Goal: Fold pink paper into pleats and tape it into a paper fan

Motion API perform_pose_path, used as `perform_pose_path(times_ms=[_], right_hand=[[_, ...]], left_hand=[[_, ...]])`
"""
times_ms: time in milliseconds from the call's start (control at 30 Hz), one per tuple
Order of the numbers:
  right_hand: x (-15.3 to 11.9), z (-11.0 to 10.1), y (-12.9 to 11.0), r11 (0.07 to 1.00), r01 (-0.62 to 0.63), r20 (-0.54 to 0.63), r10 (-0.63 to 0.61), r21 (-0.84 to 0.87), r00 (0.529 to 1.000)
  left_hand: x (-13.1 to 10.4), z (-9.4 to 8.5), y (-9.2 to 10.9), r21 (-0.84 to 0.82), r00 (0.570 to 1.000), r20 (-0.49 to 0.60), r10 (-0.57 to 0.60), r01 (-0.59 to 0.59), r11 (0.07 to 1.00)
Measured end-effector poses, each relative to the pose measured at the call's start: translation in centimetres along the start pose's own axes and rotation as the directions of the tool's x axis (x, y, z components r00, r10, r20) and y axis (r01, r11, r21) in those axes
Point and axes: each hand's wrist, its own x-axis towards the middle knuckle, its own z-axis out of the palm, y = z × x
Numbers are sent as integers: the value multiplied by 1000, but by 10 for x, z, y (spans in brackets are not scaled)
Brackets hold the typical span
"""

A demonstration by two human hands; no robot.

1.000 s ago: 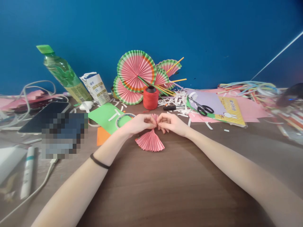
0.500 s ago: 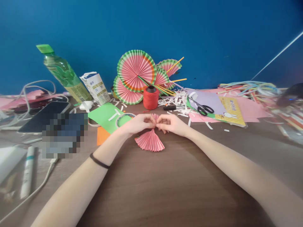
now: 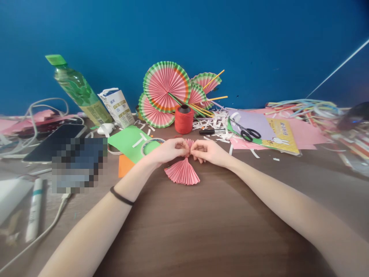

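Observation:
A pink pleated paper [image 3: 183, 173] is pinched in at its waist and fans out toward me at the bottom; a smaller fanned part shows behind my fingers. My left hand [image 3: 172, 151] is closed on the waist from the left, thumb and index finger pressed together. From the right, my right hand [image 3: 210, 152] pinches at the same spot, its fingertips almost meeting the left ones. Whether a thread runs between the fingertips is too small to tell. Just beyond the hands stands a spool of red thread [image 3: 183, 122].
Finished round paper fans [image 3: 165, 86] lean on the blue wall. Scissors [image 3: 250, 134], a black marker [image 3: 211, 131] and white paper scraps lie to the right. On the left are green paper [image 3: 123, 142], a tape roll [image 3: 144, 148], a milk carton [image 3: 117, 107], a green bottle [image 3: 80, 92] and a phone [image 3: 54, 142].
Almost nothing differs. Both hands stay at the waist of the pleated paper, with only a very slight shift of the whole view.

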Motion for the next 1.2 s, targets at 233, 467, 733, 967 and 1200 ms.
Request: perform_pose_path(times_ms=[233,467,733,967,1200], right_hand=[[2,2,0,999,9,-29,-8,33,1000],[0,2,-1,1000,23,-39,-22,21,999],[-1,4,-4,1000,10,-36,-9,23,999],[-3,5,-4,1000,-13,-36,13,23,999],[-2,6,-2,1000,-1,-19,1,-8,1000]], left_hand=[[-3,1,8,-47,1000,4,-25,25,999],[-7,3,18,-15,998,-1,-59,59,998],[-8,3,22,-18,991,-21,-129,128,992],[-6,0,20,-36,993,0,-118,117,992],[-5,-1,17,-43,994,-7,-111,111,993]])
